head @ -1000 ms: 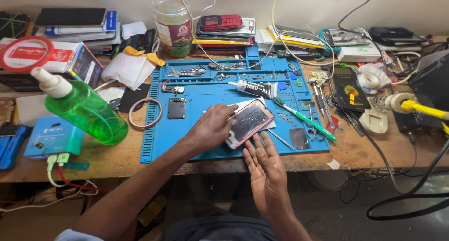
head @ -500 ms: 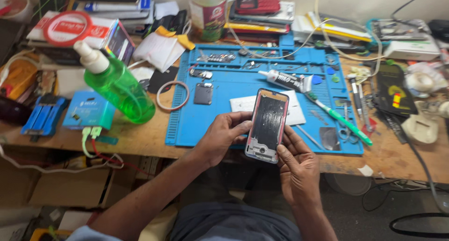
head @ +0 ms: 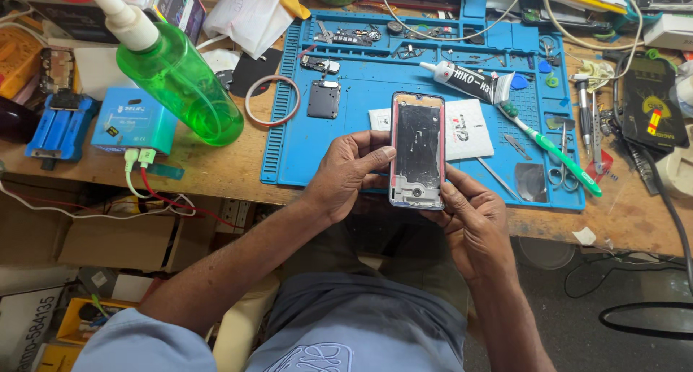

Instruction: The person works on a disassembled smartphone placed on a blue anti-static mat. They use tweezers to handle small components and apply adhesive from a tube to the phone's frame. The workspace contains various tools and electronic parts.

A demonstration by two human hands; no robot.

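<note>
Standing upright over the blue mat's (head: 303,148) near edge, the opened phone frame (head: 417,150) runs away from the person, left hand (head: 345,171) clasping its left side, right hand (head: 471,217) pinching the bottom right corner.

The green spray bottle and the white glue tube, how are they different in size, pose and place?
The green spray bottle is clearly larger than the white glue tube. The bottle is translucent green with a white nozzle; the tube is opaque white with a dark band. The bottle is on the bare wooden bench, left of the blue mat; the tube lies flat on the mat. Neither is touched by the left hand or the right hand.
</note>
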